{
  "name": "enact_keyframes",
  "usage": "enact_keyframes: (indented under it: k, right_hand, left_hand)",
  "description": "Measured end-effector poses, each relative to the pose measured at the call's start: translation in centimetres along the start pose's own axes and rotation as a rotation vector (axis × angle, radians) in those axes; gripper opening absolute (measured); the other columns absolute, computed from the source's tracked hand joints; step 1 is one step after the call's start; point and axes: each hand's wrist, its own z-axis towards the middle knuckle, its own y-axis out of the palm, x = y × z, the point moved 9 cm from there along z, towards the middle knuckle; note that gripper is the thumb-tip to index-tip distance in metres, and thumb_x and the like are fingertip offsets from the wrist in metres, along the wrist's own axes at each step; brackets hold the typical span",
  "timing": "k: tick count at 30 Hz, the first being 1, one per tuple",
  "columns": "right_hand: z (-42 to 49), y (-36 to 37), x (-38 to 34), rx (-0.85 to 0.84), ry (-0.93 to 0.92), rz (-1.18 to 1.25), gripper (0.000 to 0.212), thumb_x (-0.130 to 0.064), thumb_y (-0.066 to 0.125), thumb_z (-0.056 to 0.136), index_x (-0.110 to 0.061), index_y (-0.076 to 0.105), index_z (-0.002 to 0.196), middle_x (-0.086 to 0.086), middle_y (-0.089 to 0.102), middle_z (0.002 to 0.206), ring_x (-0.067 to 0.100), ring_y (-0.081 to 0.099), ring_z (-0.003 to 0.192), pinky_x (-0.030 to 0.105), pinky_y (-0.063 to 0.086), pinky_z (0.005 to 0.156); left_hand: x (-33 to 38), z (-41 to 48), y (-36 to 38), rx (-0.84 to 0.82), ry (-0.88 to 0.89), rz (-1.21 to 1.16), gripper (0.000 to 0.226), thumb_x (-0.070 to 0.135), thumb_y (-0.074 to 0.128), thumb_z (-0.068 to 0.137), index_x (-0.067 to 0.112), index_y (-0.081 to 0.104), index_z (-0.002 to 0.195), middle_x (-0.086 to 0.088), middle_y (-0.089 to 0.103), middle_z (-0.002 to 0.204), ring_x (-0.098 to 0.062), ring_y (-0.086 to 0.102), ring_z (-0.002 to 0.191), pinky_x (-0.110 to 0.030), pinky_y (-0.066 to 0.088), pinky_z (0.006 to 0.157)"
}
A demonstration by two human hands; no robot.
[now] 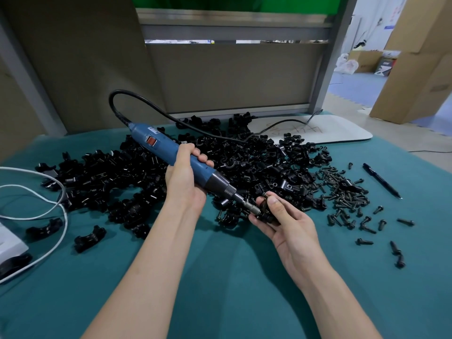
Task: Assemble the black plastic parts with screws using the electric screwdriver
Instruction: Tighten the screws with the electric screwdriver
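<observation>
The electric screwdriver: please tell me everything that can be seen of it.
The electric screwdriver has a long blue body, plastic by its look, with a red-orange switch, a black ribbed collar and a thin metal tip. A black cord leaves its rear end and loops over the pile of black parts. It is held above the table, slanted, tip down to the right. The left hand grips its body; its tip meets the small black part that the right hand holds.
</observation>
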Motion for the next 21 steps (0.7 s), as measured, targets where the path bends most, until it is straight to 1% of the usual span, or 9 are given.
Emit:
enact_keyframes:
  k: [7,12,17,21]
  right_hand:
    - [0.07,-0.12,-0.02,0.003,-0.005,-0.001,0.042,-0.019,0.074,0.078,-0.002,0.071,0.116,0.018,0.077,0.107,0.028,0.077,0.096,0.035,0.064,0.075]
    - [0.09,-0.29,-0.11,0.01,-0.024,0.006,0.041,-0.019,0.074,0.08,-0.002,0.07,0.117,0.017,0.077,0.108,0.028,0.077,0.098,0.035,0.063,0.077]
    - [0.1,-0.39,-0.18,0.022,-0.034,0.004,0.04,-0.019,0.074,0.08,-0.002,0.071,0.116,0.017,0.077,0.108,0.029,0.077,0.097,0.034,0.063,0.077]
    - [0.11,-0.43,-0.35,0.027,-0.052,-0.006,0.038,-0.018,0.073,0.081,-0.002,0.072,0.115,0.017,0.078,0.106,0.028,0.076,0.096,0.035,0.063,0.077]
  left_hand:
    - [-0.13,-0.04,-0.03,0.001,-0.014,-0.005,0.017,0.006,0.063,0.089,0.014,0.049,0.082,0.004,0.054,0.063,-0.008,0.051,0.049,-0.024,0.05,0.052]
    - [-0.08,-0.23,0.2,0.008,-0.003,0.013,0.02,0.005,0.062,0.088,0.014,0.049,0.076,0.003,0.053,0.062,-0.008,0.051,0.048,-0.024,0.049,0.052]
    - [-0.17,-0.34,0.33,0.015,-0.005,0.004,0.02,0.003,0.061,0.087,0.014,0.048,0.077,0.003,0.052,0.063,-0.008,0.05,0.049,-0.024,0.049,0.053]
    - [-0.34,-0.53,0.25,0.03,-0.016,-0.008,0.022,0.003,0.062,0.087,0.014,0.049,0.073,0.003,0.053,0.058,-0.008,0.051,0.046,-0.024,0.049,0.05]
